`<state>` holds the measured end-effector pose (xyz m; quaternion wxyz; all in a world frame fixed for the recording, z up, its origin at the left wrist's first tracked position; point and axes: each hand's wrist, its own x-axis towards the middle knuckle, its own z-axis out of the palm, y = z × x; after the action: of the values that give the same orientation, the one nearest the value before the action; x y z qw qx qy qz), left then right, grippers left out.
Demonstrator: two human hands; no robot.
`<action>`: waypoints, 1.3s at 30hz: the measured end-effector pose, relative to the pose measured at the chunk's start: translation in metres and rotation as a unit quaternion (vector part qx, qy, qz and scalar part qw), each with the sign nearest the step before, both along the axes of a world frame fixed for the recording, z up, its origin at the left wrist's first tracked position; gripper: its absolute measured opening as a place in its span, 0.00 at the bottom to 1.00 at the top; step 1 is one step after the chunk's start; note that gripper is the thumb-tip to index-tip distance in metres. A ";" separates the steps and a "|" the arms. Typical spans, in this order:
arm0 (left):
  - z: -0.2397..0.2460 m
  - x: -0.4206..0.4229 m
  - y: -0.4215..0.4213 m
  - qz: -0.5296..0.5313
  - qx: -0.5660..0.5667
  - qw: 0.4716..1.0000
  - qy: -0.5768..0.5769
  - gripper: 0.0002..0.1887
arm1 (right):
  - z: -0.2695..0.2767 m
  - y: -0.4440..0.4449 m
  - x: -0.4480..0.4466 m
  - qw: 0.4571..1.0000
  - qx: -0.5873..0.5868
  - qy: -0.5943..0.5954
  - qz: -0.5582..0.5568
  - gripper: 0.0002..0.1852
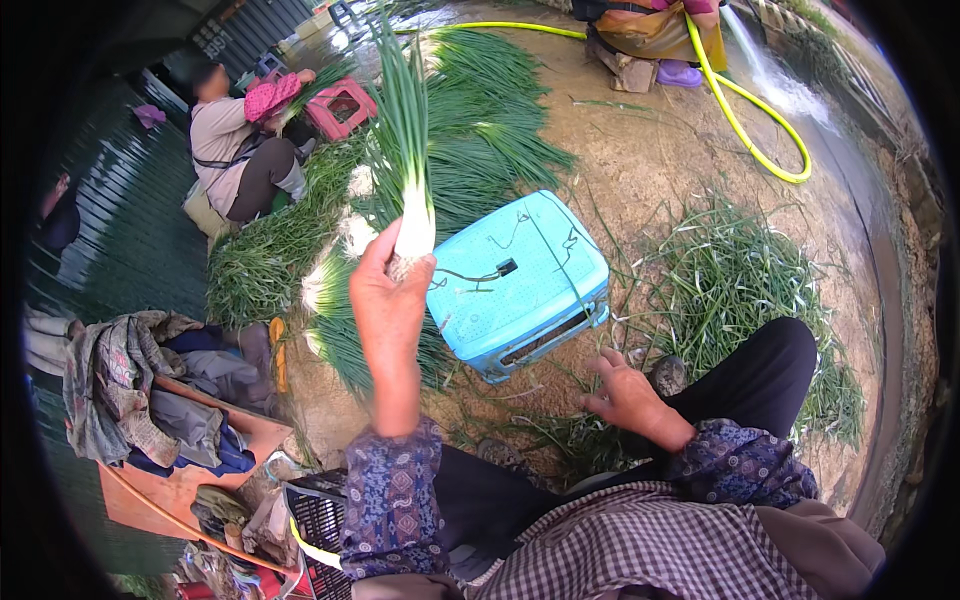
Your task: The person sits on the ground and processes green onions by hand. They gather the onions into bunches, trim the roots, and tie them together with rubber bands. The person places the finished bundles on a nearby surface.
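My left hand [390, 307] grips a bunch of green onions [414, 180] by its white root end, with the leaves pointing up and away from me. Beyond my knees stands a light-blue plastic stool [525, 277], with bits of leaf lying on its top. My right hand [624, 388] is low beside the stool's near right corner, its fingers apart and nothing seen in them. Many more green onions [480, 150] lie in bundles on the ground past the stool and to its left.
Trimmed leaves [735, 292] are heaped at the right, with another pile [262, 270] at the left. A co-worker [232, 142] sits at the upper left by a pink stool [341, 109]. A yellow hose [750, 142] loops near another person [652, 30]. A black crate [319, 517] stands by my left sleeve.
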<state>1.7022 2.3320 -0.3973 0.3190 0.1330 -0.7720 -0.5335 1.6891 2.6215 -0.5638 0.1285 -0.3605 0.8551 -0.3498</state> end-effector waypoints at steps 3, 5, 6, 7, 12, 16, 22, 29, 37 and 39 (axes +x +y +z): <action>-0.070 0.021 0.059 0.025 -0.079 0.994 -0.074 0.22 | 0.012 -0.011 -0.003 0.997 0.059 0.041 0.031 0.25; -0.107 0.045 0.089 0.010 -0.080 0.985 -0.154 0.23 | 0.016 -0.014 -0.007 0.980 0.160 -0.052 0.111 0.23; -0.119 0.054 0.102 0.000 -0.130 0.978 -0.164 0.24 | 0.006 -0.011 -0.006 0.975 0.164 -0.057 0.141 0.20; -0.127 0.062 0.112 0.006 -0.111 0.981 -0.161 0.25 | 0.004 -0.008 -0.004 0.982 0.124 -0.059 0.133 0.18; -0.138 0.079 0.123 0.039 -0.158 0.977 -0.140 0.24 | 0.003 -0.020 -0.005 0.964 -0.133 -0.231 0.012 0.09; -0.134 0.090 0.127 0.110 0.226 0.967 -0.027 0.20 | 0.021 -0.040 -0.020 0.909 -0.249 -0.323 -0.086 0.05; -0.167 0.072 0.106 0.023 0.558 0.824 -0.092 0.18 | 0.027 -0.077 -0.050 0.968 -0.212 -0.118 -0.068 0.04; -0.189 0.049 0.104 -0.039 0.599 0.797 -0.068 0.18 | 0.011 -0.105 -0.076 0.995 -0.057 -0.004 -0.084 0.09; -0.179 0.068 0.111 -0.016 0.583 0.809 -0.079 0.18 | 0.012 -0.073 -0.038 0.866 -0.322 -0.376 -0.066 0.08; -0.177 0.071 0.114 -0.018 0.582 0.809 -0.085 0.17 | 0.012 -0.075 -0.038 0.923 -0.256 -0.268 -0.102 0.09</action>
<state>1.7729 2.4456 -0.5745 0.1056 0.3249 -0.3432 -0.8749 1.6512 2.5465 -0.5517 0.2202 -0.1847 0.7018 -0.6519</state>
